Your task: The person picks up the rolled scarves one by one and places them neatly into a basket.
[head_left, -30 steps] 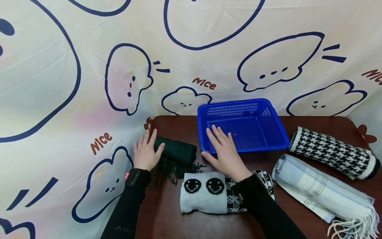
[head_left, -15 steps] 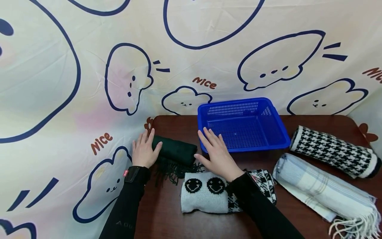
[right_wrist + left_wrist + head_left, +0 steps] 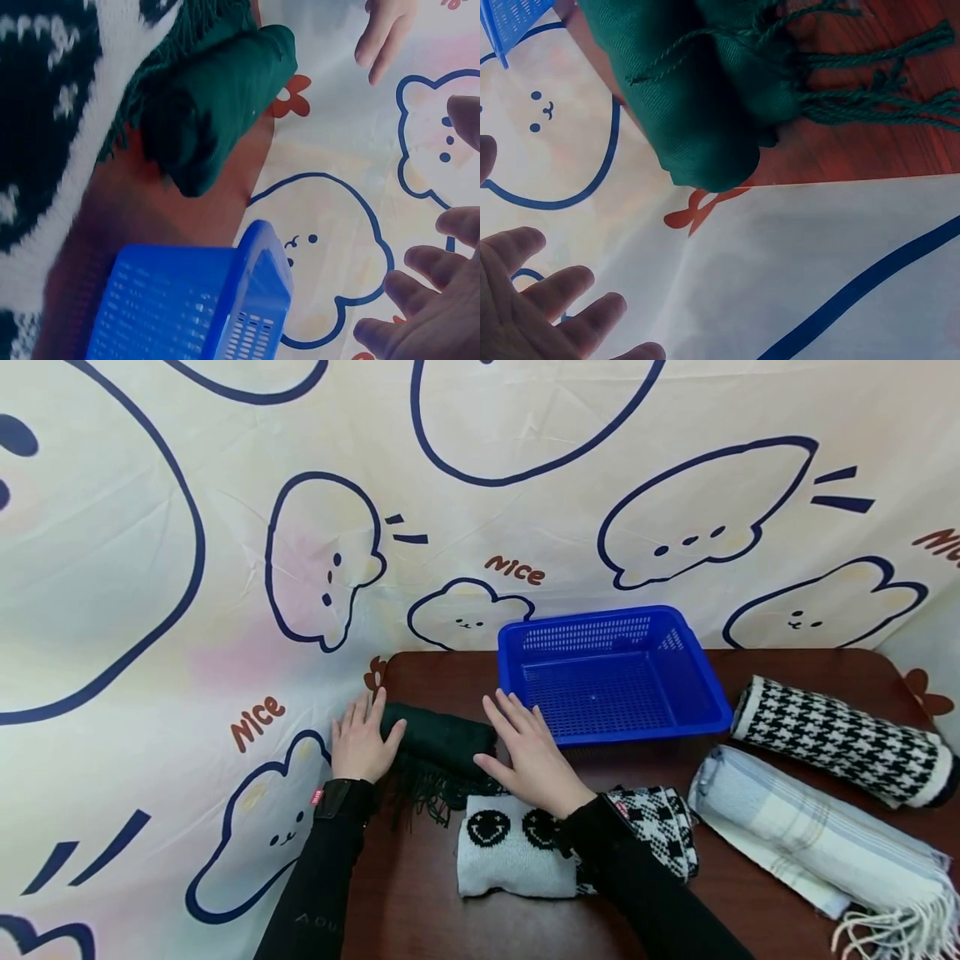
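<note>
A dark green fringed scarf (image 3: pixel 442 739), rolled up, lies at the table's left back corner. At its left end is my left hand (image 3: pixel 363 743), fingers spread; the left wrist view has a gap between those fingers (image 3: pixel 562 292) and the roll. On the scarf's other side my right hand (image 3: pixel 528 756) hovers with straight, spread fingers, holding nothing. Below the right hand lies a folded grey and black-and-white knit scarf (image 3: pixel 517 860) with smiley faces, partly covered by my right sleeve. The right wrist view also has the green scarf (image 3: pixel 217 105) apart from the right fingers.
Behind the right hand stands a blue plastic basket (image 3: pixel 615 693), nothing inside it. To the right lie a rolled houndstooth scarf (image 3: pixel 840 743) and a pale blue-and-white fringed scarf (image 3: pixel 810 835). A printed cloth (image 3: pixel 465 527) hangs behind the brown table (image 3: pixel 420 910).
My right hand has moved left, from the basket's front rim toward the green scarf's right end. The left hand has shifted only slightly left. The scarves and basket stay in place.
</note>
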The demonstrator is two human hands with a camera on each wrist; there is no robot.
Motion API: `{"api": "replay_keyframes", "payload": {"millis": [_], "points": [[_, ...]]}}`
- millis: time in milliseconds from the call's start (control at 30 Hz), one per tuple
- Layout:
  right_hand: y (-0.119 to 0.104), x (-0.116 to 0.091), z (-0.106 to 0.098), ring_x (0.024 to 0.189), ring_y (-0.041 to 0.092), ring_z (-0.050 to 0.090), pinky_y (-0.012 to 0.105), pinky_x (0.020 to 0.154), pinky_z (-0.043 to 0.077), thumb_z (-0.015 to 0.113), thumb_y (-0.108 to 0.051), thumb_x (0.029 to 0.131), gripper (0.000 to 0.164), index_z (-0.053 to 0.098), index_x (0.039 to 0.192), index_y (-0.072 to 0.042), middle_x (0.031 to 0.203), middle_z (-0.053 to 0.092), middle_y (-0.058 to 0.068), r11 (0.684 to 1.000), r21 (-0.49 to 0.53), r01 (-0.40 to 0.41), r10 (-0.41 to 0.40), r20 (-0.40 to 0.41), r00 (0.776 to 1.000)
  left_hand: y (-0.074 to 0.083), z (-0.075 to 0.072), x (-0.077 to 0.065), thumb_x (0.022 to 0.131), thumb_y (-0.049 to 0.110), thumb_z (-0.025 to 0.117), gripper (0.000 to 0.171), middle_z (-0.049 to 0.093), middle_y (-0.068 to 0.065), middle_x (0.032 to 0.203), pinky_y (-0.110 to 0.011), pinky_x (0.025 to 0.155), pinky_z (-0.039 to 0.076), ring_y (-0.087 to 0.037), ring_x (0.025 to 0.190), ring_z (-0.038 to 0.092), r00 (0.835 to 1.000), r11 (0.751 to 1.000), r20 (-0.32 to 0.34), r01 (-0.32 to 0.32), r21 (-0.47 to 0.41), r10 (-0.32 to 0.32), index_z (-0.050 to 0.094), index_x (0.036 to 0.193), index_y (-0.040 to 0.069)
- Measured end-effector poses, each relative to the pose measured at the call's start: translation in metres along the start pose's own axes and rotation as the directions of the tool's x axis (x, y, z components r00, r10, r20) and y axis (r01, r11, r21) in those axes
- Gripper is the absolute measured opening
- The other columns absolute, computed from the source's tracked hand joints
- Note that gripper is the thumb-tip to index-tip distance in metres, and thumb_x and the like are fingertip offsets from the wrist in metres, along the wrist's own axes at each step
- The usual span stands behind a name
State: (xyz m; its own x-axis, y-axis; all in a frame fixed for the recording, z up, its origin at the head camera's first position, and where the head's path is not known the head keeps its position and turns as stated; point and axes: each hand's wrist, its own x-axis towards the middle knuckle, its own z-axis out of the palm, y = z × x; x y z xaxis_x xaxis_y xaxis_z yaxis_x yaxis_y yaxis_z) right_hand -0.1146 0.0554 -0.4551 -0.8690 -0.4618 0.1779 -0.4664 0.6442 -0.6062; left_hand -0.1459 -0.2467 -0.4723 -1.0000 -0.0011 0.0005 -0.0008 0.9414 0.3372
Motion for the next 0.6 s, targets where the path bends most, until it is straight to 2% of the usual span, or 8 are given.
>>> {"api": "replay_keyframes", "payload": {"millis": [267,600], "points": [[-0.003,-0.002,0.011,0.165,0.035,0.011,0.064,0.131,0.007,0.068,-0.037,0.107,0.084,0.021,0.172,-0.013,0.178,0.014,0.015,0.995,0.092,-0.034,0.028,0.063,0.998,-0.006,0.006,0.002,0.113,0.047,0.05,0.074,0.017,-0.021,0.177,-0.07,0.128,0.006,-0.048,0.161,0.018,0.999,1.0,0.034,0.03,-0.001,-0.03,0.021,0.173,0.016],[-0.007,-0.003,0.026,0.165,0.035,0.01,0.061,0.132,0.008,0.066,-0.039,0.109,0.083,0.019,0.172,-0.013,0.178,0.014,0.017,0.981,0.179,-0.074,0.054,0.116,0.992,-0.002,0.006,0.007,0.113,0.045,0.051,0.074,0.02,-0.025,0.175,-0.069,0.129,0.009,-0.05,0.16,0.02,0.997,0.999,0.064,0.04,-0.006,-0.04,0.021,0.173,0.014]]}}
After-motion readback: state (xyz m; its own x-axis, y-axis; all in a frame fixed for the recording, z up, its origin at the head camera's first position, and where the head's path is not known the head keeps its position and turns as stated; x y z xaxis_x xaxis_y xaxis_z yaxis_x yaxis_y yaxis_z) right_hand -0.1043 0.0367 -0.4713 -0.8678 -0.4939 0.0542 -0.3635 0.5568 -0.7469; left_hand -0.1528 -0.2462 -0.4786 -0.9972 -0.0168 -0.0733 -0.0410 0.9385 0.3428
